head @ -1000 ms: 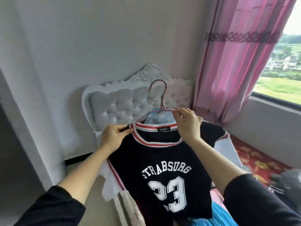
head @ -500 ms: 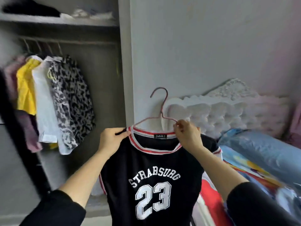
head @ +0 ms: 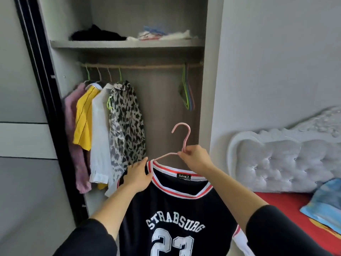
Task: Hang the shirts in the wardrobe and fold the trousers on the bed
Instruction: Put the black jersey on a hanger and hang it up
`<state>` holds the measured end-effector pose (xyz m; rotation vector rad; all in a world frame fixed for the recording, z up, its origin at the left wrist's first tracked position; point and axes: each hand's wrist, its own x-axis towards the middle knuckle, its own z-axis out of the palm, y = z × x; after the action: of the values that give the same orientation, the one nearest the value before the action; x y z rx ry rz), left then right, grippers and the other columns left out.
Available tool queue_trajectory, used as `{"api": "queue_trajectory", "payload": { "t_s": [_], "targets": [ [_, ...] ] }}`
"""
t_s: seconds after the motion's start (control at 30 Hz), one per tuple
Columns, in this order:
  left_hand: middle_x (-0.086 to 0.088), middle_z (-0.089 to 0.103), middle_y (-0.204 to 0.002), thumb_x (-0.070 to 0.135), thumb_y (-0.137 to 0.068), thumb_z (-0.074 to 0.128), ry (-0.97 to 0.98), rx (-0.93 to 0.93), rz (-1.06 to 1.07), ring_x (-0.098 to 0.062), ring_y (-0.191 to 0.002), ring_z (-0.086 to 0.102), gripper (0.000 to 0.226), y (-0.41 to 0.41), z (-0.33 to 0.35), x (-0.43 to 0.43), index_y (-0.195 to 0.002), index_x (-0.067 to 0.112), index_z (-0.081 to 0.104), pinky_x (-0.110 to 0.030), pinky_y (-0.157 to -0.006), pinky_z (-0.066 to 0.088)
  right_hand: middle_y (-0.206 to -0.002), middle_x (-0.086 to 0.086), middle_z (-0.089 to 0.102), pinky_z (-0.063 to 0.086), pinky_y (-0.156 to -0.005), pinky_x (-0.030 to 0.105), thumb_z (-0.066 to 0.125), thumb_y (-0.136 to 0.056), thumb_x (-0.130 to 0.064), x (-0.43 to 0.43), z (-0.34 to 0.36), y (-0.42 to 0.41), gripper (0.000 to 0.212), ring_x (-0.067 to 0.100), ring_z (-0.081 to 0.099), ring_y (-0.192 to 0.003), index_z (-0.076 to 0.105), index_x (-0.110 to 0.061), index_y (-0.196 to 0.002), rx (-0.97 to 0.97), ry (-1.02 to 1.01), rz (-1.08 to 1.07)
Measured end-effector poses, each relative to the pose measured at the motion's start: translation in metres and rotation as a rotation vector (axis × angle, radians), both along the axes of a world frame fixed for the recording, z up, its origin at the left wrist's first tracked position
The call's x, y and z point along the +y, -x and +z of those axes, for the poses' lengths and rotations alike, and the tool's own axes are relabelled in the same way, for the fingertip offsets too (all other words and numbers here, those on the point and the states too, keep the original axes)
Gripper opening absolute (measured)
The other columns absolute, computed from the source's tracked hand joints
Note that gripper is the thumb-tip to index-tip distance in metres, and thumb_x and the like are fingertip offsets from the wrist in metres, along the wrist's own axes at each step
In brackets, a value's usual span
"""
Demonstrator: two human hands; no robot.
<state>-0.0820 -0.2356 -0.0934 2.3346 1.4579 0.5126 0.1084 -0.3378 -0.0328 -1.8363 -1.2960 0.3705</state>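
Note:
A black jersey (head: 177, 215) with "STRABSURG 23" and a red-and-white collar hangs on a pink hanger (head: 184, 137) in front of the open wardrobe. My right hand (head: 195, 157) pinches the hanger at the base of its hook. My left hand (head: 137, 175) grips the jersey's left shoulder by the collar. The hook sits well below the wardrobe rail (head: 140, 66). On the rail's left end hang several shirts: pink, yellow (head: 84, 119), white and leopard print (head: 127, 122).
Empty coloured hangers (head: 187, 95) hang at the rail's right end; the rail between them and the shirts is bare. A shelf (head: 127, 44) above holds folded clothes. The sliding door (head: 31, 126) stands left. Bed with white tufted headboard (head: 284, 163) and red sheet lies right.
My view has swung left from the bed to face the wardrobe. The jersey on its hanger moved with it toward the wardrobe opening. My right hand shifted to the hook's base.

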Motion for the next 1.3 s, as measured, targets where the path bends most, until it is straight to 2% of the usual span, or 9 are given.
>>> {"api": "queue_trajectory", "payload": {
  "t_s": [0.1,0.23,0.37,0.43,0.53,0.63,0.9,1.17,1.3],
  "targets": [
    [-0.009,0.025,-0.156,0.025,-0.092,0.049,0.088,0.006,0.019,-0.030,-0.141,0.026,0.073,0.002,0.001,0.043,-0.154,0.025,0.010,-0.044,-0.111,0.032,-0.062,-0.004,0.059,0.039,-0.047,0.018,0.060,-0.093,-0.035,0.051,0.012,-0.001,0.019,0.008,0.051,-0.050,0.069,-0.020,-0.083,-0.051,-0.007,-0.028],
    [-0.007,0.038,-0.150,0.023,-0.094,0.048,0.194,-0.037,-0.081,-0.026,-0.130,0.043,0.061,-0.026,0.025,0.100,-0.150,0.019,0.024,-0.028,-0.097,0.037,-0.070,-0.002,0.063,0.043,-0.050,0.021,0.063,-0.091,-0.033,0.124,0.029,-0.010,0.017,0.012,0.059,-0.057,0.069,-0.017,-0.089,-0.127,0.047,-0.066],
    [-0.004,0.022,-0.158,0.022,-0.096,0.046,0.196,0.016,-0.161,-0.023,-0.139,0.034,0.066,-0.050,0.053,0.166,-0.154,0.018,0.014,-0.032,-0.111,0.032,-0.075,0.003,0.065,0.053,-0.058,0.030,0.064,-0.091,-0.027,0.198,0.045,-0.016,0.018,0.018,0.062,-0.065,0.071,-0.010,-0.092,-0.170,0.097,-0.074],
    [-0.003,0.028,-0.156,0.026,-0.095,0.048,0.159,-0.015,-0.154,-0.023,-0.137,0.037,0.065,-0.055,0.067,0.203,-0.153,0.020,0.019,-0.034,-0.111,0.033,-0.073,0.002,0.064,0.048,-0.050,0.025,0.063,-0.092,-0.026,0.233,0.058,-0.020,0.017,0.015,0.060,-0.060,0.070,-0.010,-0.092,-0.182,0.093,-0.075],
    [-0.004,0.042,-0.148,0.029,-0.093,0.050,0.072,-0.057,-0.146,-0.025,-0.129,0.047,0.061,-0.060,0.092,0.251,-0.150,0.022,0.028,-0.032,-0.103,0.041,-0.073,0.001,0.063,0.048,-0.051,0.026,0.061,-0.093,-0.029,0.280,0.082,-0.022,0.017,0.016,0.062,-0.061,0.066,-0.013,-0.092,-0.332,0.102,-0.059],
    [-0.010,0.050,-0.141,0.023,-0.092,0.052,-0.060,-0.083,-0.132,-0.028,-0.123,0.051,0.055,-0.064,0.115,0.293,-0.145,0.019,0.038,-0.034,-0.101,0.044,-0.084,0.004,0.064,0.056,-0.067,0.037,0.059,-0.092,-0.030,0.319,0.101,-0.018,0.019,0.024,0.064,-0.076,0.064,-0.012,-0.098,-0.461,0.121,-0.059],
    [-0.012,0.023,-0.156,0.018,-0.091,0.056,-0.432,-0.176,-0.087,-0.028,-0.144,0.019,0.058,-0.062,0.185,0.411,-0.145,0.015,0.036,-0.038,-0.117,0.021,-0.083,0.008,0.058,0.041,-0.063,0.034,0.054,-0.093,-0.029,0.420,0.144,-0.016,0.020,0.030,0.055,-0.074,0.049,-0.013,-0.082,-0.647,-0.020,-0.166],
    [-0.014,0.026,-0.152,0.027,-0.091,0.055,-0.674,-0.158,-0.070,-0.031,-0.140,0.023,0.061,-0.046,0.266,0.503,-0.147,0.017,0.032,-0.046,-0.109,0.034,-0.086,0.012,0.060,0.043,-0.064,0.033,0.056,-0.087,-0.021,0.512,0.210,-0.004,0.012,0.036,0.062,-0.088,0.051,-0.012,-0.081,-0.627,-0.215,-0.283],
    [-0.012,0.011,-0.158,0.028,-0.092,0.053,-0.765,-0.153,-0.062,-0.029,-0.145,0.009,0.064,-0.046,0.292,0.537,-0.150,0.022,0.025,-0.046,-0.116,0.022,-0.100,0.016,0.063,0.038,-0.066,0.032,0.055,-0.092,-0.024,0.548,0.231,-0.001,0.014,0.036,0.061,-0.096,0.052,-0.010,-0.088,-0.663,-0.270,-0.312]
  ]
}}
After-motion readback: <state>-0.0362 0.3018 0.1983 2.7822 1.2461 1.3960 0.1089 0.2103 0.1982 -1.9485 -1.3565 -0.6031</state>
